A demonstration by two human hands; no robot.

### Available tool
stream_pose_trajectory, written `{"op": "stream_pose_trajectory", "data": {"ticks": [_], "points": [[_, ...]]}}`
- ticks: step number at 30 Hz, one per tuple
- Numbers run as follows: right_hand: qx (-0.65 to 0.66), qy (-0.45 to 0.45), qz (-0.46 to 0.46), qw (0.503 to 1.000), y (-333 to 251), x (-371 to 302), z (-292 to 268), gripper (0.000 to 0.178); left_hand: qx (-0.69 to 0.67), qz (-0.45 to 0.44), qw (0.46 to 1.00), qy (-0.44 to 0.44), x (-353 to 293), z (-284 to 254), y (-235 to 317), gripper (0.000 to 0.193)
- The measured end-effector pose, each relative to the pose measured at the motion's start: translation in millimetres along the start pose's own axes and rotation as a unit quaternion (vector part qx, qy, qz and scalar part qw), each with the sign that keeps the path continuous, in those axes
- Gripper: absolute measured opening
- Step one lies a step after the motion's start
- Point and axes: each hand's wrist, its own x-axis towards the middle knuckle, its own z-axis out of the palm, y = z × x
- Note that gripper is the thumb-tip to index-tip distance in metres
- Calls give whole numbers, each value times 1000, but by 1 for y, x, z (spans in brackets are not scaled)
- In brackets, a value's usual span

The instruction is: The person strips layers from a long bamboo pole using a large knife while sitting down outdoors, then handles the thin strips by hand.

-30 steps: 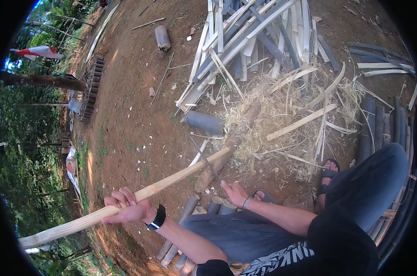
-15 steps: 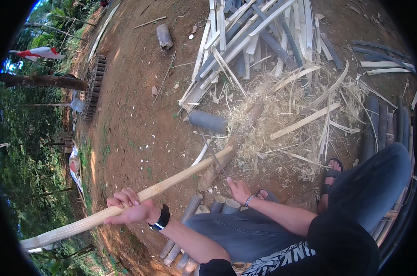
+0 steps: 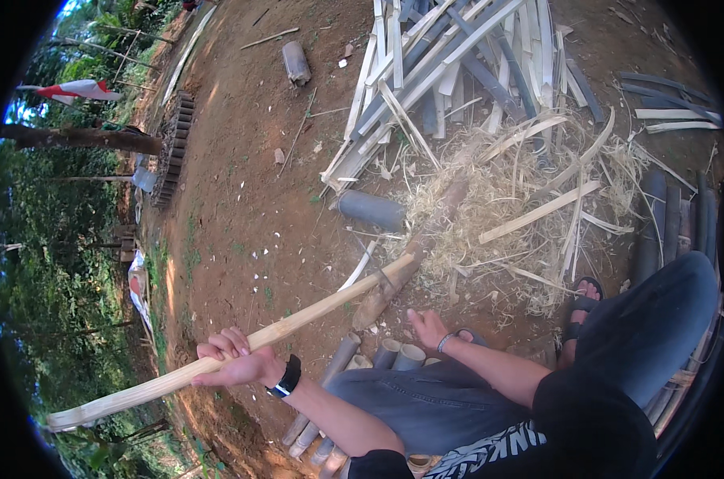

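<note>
My left hand [image 3: 238, 361] is closed around a long pale bamboo strip [image 3: 306, 318], which slants from the lower left up to the middle. The strip's far end rests on a brown wooden log [image 3: 375, 306] lying on the ground. Across the strip near that end lies a thin dark knife blade [image 3: 387, 279], blurred. My right hand [image 3: 428, 330] is curled closed at the near end of the knife; its handle is hidden in the fist.
Curly bamboo shavings [image 3: 490, 215] cover the ground beyond the log. A heap of split bamboo strips [image 3: 458, 64] lies at the back. A dark bamboo section [image 3: 370, 210] sits left of the shavings. Cut bamboo tubes [image 3: 342, 355] lie by my legs, and more poles [image 3: 653, 215] at right.
The view has shifted slightly, so the whole scene sits a little further right. My left hand keeps its hold on the strip, and the knife stays across the strip's far end.
</note>
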Motion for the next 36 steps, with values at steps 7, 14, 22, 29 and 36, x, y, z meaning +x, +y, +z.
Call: {"op": "stream_pose_trajectory", "data": {"ticks": [7, 14, 22, 29, 36], "points": [[14, -5, 79, 997, -3, 2, 2, 83, -60, -6, 995, -75, -6, -19, 7, 60], [-19, 8, 133, 991, 14, 12, -34, 82, -153, -65, 976, -139, -7, -27, 9, 66], [34, -46, -13, 998, -26, -27, 5, 74, -153, -62, 974, -156, -16, -21, 13, 66], [99, 6, 177, 979, 18, 18, -21, 87, -138, -62, 972, -178, -18, -21, 18, 66], [-36, -7, 89, 995, 23, 21, -41, 76, -306, -100, 898, -300, -11, -28, 7, 59]]}}
